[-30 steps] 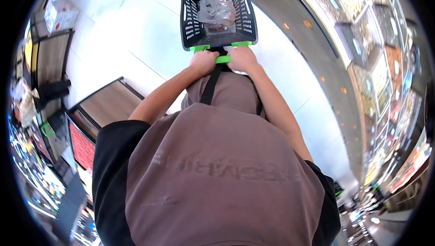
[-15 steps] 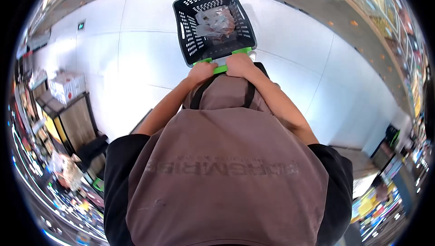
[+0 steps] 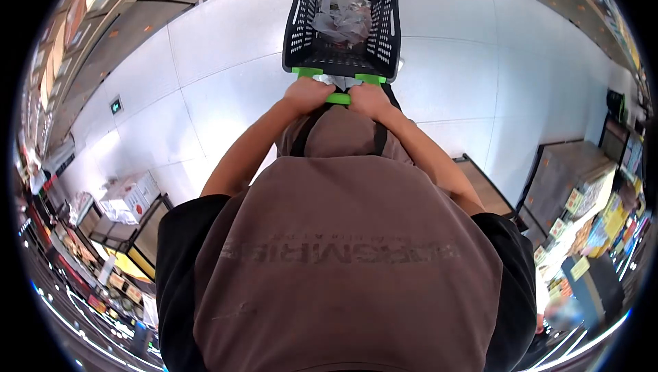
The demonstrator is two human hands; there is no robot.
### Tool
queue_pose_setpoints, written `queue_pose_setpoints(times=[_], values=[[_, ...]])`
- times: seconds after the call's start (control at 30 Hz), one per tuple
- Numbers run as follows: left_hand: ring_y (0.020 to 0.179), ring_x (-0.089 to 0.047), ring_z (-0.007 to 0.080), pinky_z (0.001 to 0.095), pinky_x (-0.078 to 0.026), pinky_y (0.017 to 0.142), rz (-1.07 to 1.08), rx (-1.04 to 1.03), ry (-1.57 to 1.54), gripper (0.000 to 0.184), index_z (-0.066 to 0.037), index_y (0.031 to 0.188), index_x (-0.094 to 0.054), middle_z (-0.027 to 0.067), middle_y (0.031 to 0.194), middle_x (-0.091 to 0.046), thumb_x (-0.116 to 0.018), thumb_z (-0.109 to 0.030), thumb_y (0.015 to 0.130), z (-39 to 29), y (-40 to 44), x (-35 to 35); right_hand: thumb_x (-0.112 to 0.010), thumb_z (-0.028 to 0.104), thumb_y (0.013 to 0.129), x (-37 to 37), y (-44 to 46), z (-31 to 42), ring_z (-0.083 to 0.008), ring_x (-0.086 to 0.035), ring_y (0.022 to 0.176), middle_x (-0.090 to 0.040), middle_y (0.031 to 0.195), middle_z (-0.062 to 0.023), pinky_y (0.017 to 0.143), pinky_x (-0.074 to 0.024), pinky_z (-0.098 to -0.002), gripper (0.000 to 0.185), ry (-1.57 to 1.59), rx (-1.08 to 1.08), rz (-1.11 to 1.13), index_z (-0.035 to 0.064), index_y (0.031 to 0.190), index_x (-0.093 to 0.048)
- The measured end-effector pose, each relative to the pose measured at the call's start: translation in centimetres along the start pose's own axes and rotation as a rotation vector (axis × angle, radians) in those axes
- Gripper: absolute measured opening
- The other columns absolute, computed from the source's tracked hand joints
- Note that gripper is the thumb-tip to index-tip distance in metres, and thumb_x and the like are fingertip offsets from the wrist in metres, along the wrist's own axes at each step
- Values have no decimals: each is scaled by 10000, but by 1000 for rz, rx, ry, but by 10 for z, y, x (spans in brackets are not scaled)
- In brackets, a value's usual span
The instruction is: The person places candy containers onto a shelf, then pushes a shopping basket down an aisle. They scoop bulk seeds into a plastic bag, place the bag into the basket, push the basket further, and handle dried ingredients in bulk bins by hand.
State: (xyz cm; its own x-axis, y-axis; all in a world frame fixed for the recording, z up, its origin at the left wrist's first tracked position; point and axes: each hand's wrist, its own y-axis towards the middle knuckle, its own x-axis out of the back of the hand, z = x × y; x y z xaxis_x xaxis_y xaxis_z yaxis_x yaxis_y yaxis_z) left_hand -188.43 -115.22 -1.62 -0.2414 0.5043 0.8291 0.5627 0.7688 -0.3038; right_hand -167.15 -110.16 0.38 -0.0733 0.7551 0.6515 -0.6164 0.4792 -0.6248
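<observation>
A dark shopping basket point(image 3: 295, 36) with perforated walls stands in front of me at the top of the view. Clear plastic bags point(image 3: 343, 19) lie inside; what they contain is hard to make out. The green handle point(image 3: 338, 98) runs along the basket's near side. Around its left part my left hand point(image 3: 310, 94) is closed. My right hand point(image 3: 370, 100) grips the right part, a short way from the left one. Both forearms reach forward over a brown apron point(image 3: 343, 214).
Pale tiled floor point(image 3: 445, 70) surrounds the basket. Shelving point(image 3: 116, 22) curves along the upper left. A white box point(image 3: 130, 197) sits on a stand at left. A wooden-topped stand point(image 3: 565, 177) and colourful goods are at right. A green exit sign point(image 3: 116, 105) marks the floor.
The basket has swung from tilted to nearly straight ahead, shifting slightly right. My view has turned, bringing the right-hand stand closer. Both hands still hold the handle.
</observation>
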Motion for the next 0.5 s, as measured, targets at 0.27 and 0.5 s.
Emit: queue_pose_setpoints(times=[0.27,0.5], values=[[763,-697,294,436,-543,696,-2,-97,175,131,-110,919,-631,81,798,-681,-633,-153,795,32,4,28,-624,280,790,-10,11,36,-425,-691,939,-708,972,-261,855,-555,-495,349,205,-141,-135,-11,955,-722],[1148,-507,302,481,-418,993,-251,319,224,177,-108,954,-701,97,1035,-582,-671,-112,780,44,15,48,-636,300,799,3,46,60,-446,-680,977,-688,996,-307,885,-551,-497,401,351,-287,-270,-51,976,-714]])
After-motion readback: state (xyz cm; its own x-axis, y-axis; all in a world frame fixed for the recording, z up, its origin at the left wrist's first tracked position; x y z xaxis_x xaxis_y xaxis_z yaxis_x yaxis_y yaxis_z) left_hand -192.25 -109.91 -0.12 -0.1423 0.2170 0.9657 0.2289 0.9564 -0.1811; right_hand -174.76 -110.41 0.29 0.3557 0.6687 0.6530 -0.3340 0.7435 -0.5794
